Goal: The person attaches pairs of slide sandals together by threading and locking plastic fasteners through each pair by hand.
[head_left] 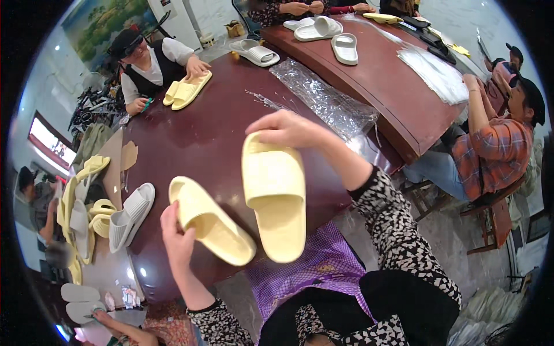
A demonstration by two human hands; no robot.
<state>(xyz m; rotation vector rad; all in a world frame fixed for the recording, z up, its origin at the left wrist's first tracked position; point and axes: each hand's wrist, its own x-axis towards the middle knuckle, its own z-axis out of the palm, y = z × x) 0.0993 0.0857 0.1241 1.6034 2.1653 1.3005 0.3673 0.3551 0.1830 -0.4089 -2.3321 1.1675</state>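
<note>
Two pale yellow slide sandals are in front of me at the near edge of the dark red table. My left hand (178, 230) is closed on the side of the left slide sandal (228, 239), near its strap, with the thumb toward the foot opening. The toe end of the right slide sandal (281, 225) is gripped by my right hand (283, 128), fingers bent over it. That sandal is raised toward me, sole side down, its ribbed strap facing up. Its heel hangs over my purple checked apron (300, 271).
Clear plastic bags (332, 98) lie along the table's right side. Grey slides (131, 216) and more yellow ones stand on the left. Across the table a person handles a yellow pair (187, 92). Another person in plaid (496, 150) sits at right by a bag stack (435, 72).
</note>
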